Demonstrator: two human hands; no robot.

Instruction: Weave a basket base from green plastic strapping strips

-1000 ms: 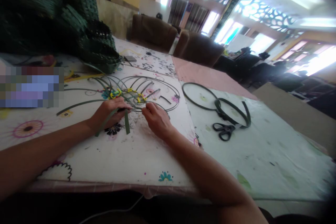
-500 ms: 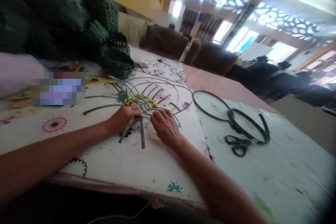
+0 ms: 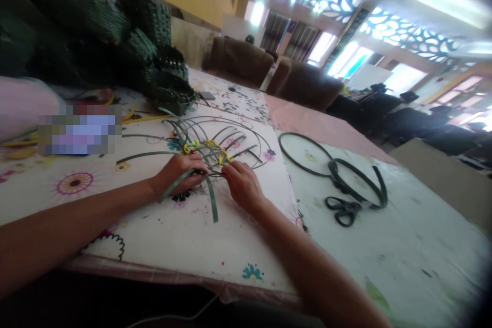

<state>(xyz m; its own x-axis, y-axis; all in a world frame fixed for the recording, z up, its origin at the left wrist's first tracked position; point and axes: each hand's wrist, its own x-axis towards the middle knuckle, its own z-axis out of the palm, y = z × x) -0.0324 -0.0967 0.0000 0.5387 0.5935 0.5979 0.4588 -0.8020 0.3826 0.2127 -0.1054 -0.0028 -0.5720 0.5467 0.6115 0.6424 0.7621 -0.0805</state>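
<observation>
A partly woven basket base (image 3: 210, 154) of dark green strips lies on the flowered tablecloth, its loose strip ends fanning outward, with yellow ties around its middle. My left hand (image 3: 180, 177) is closed on the near left edge of the weave; one green strip (image 3: 176, 186) crosses over its fingers. Another strip (image 3: 213, 205) hangs toward me between the hands. My right hand (image 3: 243, 183) pinches a thin strand at the near right edge. The fingertips of both hands are partly hidden among the strips.
Black-handled scissors (image 3: 343, 210) lie to the right beside a coil of dark green strip (image 3: 359, 184). Dark woven baskets (image 3: 171, 87) are piled at the back left. A blurred-out object (image 3: 82, 130) rests on the left. Brown chairs (image 3: 240, 60) stand beyond the table.
The strip at my left hand has swung left and now lies across the fingers. My right hand's fingers have closed in at the weave's edge. The view has shifted slightly.
</observation>
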